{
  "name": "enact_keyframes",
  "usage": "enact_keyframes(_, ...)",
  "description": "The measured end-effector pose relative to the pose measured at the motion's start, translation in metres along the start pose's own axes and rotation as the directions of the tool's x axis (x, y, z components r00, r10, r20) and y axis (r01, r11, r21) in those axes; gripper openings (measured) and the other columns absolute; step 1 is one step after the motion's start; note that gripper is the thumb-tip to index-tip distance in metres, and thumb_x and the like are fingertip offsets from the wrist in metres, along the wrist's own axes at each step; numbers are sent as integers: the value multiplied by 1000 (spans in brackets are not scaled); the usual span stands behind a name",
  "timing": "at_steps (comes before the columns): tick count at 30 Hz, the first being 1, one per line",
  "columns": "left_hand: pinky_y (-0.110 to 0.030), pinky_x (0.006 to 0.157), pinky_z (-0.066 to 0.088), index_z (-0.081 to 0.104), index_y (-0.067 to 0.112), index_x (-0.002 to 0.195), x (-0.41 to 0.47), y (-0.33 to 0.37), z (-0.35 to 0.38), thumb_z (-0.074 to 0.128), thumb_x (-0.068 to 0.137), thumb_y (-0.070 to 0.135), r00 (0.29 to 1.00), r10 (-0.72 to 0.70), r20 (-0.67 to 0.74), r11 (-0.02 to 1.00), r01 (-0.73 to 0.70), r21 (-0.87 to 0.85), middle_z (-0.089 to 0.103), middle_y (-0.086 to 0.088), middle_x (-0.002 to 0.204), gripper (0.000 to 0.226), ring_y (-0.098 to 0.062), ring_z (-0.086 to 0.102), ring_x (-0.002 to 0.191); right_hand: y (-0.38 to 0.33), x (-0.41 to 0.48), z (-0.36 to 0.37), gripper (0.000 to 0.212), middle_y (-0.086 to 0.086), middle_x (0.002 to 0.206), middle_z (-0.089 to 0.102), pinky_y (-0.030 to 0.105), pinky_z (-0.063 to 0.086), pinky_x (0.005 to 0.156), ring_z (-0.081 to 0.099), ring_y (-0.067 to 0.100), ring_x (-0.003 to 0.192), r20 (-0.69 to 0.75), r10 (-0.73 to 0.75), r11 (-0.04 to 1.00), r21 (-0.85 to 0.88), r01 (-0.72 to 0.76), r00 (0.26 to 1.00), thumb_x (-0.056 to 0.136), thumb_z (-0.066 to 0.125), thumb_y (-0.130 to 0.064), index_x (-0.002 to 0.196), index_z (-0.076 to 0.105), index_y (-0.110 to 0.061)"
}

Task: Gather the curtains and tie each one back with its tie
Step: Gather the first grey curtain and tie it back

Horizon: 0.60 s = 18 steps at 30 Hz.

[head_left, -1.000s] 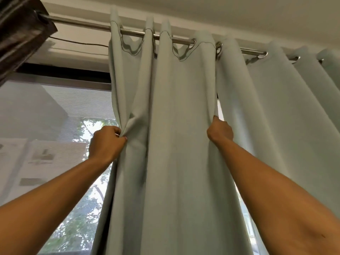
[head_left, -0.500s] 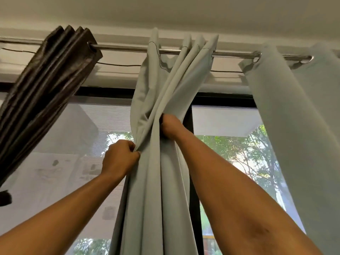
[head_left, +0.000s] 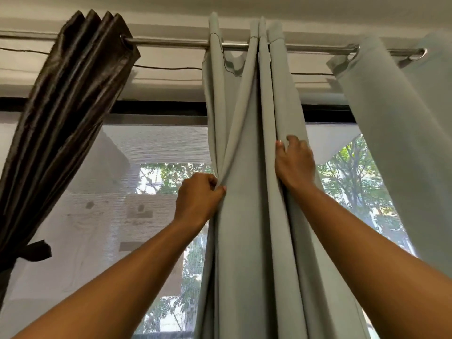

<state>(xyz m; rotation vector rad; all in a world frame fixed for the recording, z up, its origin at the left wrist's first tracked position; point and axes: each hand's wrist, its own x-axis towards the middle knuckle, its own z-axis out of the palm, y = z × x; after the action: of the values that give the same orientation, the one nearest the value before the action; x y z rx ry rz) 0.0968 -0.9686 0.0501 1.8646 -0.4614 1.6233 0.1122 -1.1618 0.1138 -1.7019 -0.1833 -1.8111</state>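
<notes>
Centre frame, I see a plain pale grey-green curtain [head_left: 252, 216] with thin dark stitching near its top. Upper left hangs a dark brown curtain [head_left: 61, 106], glossy and streaked, with a brown tie [head_left: 34, 250]. Across the top is a silver rod [head_left: 171, 42], and below it a black window frame [head_left: 159, 107], a white mesh screen [head_left: 156, 145] and green trees [head_left: 354, 172].

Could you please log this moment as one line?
left hand: grips pale curtain, left folds | right hand: grips right folds | dark curtain: tied back
</notes>
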Motion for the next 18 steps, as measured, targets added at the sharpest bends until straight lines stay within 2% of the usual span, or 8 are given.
enact_keyframes(3, -29, 69, 50, 68, 11, 75, -7, 7, 3, 68, 84, 30, 999, 28, -40, 999, -29, -28, 70, -3, 75, 21, -20, 65, 77, -11, -9, -23, 45, 13, 126, 50, 43, 36, 93, 41, 33, 118, -147, -179, 983, -70, 170, 973, 95, 41, -45, 123, 53, -13)
enact_keyframes(5, -29, 67, 48, 68, 10, 75, -10, 12, 3, 69, 84, 30, 997, 45, -63, 998, -47, -33, 69, -4, 73, 23, -21, 65, 75, -11, -14, -31, 47, 12, 125, 50, 41, 34, 91, 40, 31, 118, -74, -288, 921, -294, 255, 955, 91, 48, -49, 119, 55, -11)
enact_keyframes(7, -32, 69, 51, 68, 7, 76, -13, 16, 5, 69, 84, 30, 997, 47, -61, 997, -50, -51, 69, -6, 72, 24, -22, 65, 74, -7, -17, -38, 52, 14, 126, 49, 41, 34, 92, 40, 32, 118, 30, -248, 874, -424, 237, 968, 87, 55, -46, 122, 50, -8)
enact_keyframes(9, -33, 67, 51, 67, 6, 74, -20, 20, 8, 69, 84, 29, 998, 38, -42, 998, -41, -51, 67, -8, 69, 25, -23, 65, 71, -5, -19, -46, 52, 16, 123, 53, 41, 37, 90, 47, 35, 115, 93, -129, 886, -436, 157, 987, 86, 61, -39, 123, 46, -6)
enact_keyframes(11, -33, 62, 47, 62, 3, 69, -28, 21, 13, 68, 83, 28, 999, 35, -24, 998, -36, -45, 64, -11, 65, 29, -26, 63, 68, -6, -23, -52, 38, 16, 115, 61, 37, 39, 82, 56, 35, 106, 148, -96, 868, -471, 155, 984, 86, 61, -27, 116, 50, -6)
enact_keyframes(13, -32, 58, 44, 58, 2, 66, -34, 21, 17, 68, 83, 26, 1000, 20, -19, 999, -21, -47, 62, -14, 63, 31, -29, 61, 67, -8, -36, -55, 26, 16, 111, 62, 32, 39, 74, 59, 35, 102, 230, -115, 858, -467, 214, 966, 86, 56, -15, 111, 56, -5)
enact_keyframes(15, -33, 63, 47, 62, 3, 69, -39, 22, 18, 68, 83, 27, 1000, 0, -22, 999, -1, -53, 65, -12, 66, 28, -28, 63, 70, -11, -54, -56, 23, 16, 111, 61, 32, 42, 72, 59, 36, 102, 302, -148, 859, -433, 274, 942, 87, 51, -8, 109, 57, -4)
enact_keyframes(18, -37, 70, 53, 68, 5, 76, -44, 25, 18, 69, 82, 29, 999, -14, -33, 998, 12, -58, 70, -8, 72, 25, -26, 66, 78, -11, -86, -55, 18, 15, 107, 62, 35, 44, 71, 59, 36, 98, 347, -242, 840, -394, 375, 906, 89, 47, -12, 104, 56, -7)
